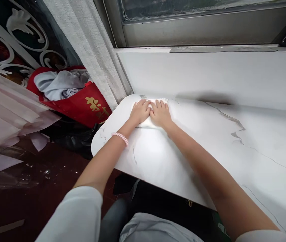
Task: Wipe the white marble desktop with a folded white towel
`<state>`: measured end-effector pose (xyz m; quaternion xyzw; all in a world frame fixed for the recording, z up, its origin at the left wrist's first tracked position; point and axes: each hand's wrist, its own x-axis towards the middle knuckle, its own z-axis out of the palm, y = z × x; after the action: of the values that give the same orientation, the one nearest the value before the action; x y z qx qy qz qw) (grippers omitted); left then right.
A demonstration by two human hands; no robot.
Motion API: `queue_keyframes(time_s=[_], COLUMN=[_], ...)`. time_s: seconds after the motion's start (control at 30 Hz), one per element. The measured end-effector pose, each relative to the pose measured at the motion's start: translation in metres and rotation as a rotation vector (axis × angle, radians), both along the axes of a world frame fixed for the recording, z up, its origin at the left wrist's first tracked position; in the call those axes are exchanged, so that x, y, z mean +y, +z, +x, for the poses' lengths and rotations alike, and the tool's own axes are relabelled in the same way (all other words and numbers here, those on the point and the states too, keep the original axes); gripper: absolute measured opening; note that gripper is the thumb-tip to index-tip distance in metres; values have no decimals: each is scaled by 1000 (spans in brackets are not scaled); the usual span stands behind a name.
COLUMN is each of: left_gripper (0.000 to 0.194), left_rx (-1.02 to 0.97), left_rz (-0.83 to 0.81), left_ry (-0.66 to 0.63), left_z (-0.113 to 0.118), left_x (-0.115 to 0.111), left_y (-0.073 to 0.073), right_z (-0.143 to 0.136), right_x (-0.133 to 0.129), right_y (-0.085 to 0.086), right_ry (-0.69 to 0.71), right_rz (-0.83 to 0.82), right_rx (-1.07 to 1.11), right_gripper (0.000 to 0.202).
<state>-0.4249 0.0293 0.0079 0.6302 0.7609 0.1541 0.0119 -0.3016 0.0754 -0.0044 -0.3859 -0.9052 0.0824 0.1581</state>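
Observation:
Both of my hands lie side by side on a white cloth [149, 123] near the far left end of a white marble-patterned table [153, 151]. My left hand [140, 111] presses flat on the cloth's left part, its fingers pointing away from me. Beside it, my right hand [160, 113] rests palm down with its fingers spread on the cloth. The two hands meet at the thumbs. A pink coiled band [120, 137] circles my left wrist.
A red bag [82, 102] with grey fabric [59, 84] in it stands left of the table. A light curtain [92, 43] hangs by the window frame [183, 33]. Pale pink fabric [9, 107] hangs at the far left.

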Motion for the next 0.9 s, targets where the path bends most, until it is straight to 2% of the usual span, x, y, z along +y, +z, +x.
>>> queue_keyframes(time_s=[0.1, 0.17, 0.27, 0.37, 0.5, 0.6, 0.9], left_gripper=[45, 44, 46, 46, 49, 50, 49], left_rx=[-6, -2, -10, -22, -28, -26, 51], left_rz=[30, 35, 19, 3, -26, -34, -37], left_ry=[-37, -39, -25, -19, -22, -23, 17], left_z=[8, 15, 21, 24, 32, 45, 100], left_x=[38, 52, 59, 55, 39, 19, -71], left_y=[-2, -3, -3, -3, -2, 0, -2], right_z=[7, 13, 19, 22, 31, 43, 100], right_x=[32, 45, 51, 47, 33, 15, -67], right_y=[-2, -2, -2, -1, -1, -1, -2], right_ry=[-42, -56, -66, -72, -81, -75, -16], right_rz=[20, 33, 41, 38, 28, 43, 83], right_rx=[10, 14, 4, -16, -39, -53, -81], right_gripper=[55, 54, 55, 55, 56, 56, 54])
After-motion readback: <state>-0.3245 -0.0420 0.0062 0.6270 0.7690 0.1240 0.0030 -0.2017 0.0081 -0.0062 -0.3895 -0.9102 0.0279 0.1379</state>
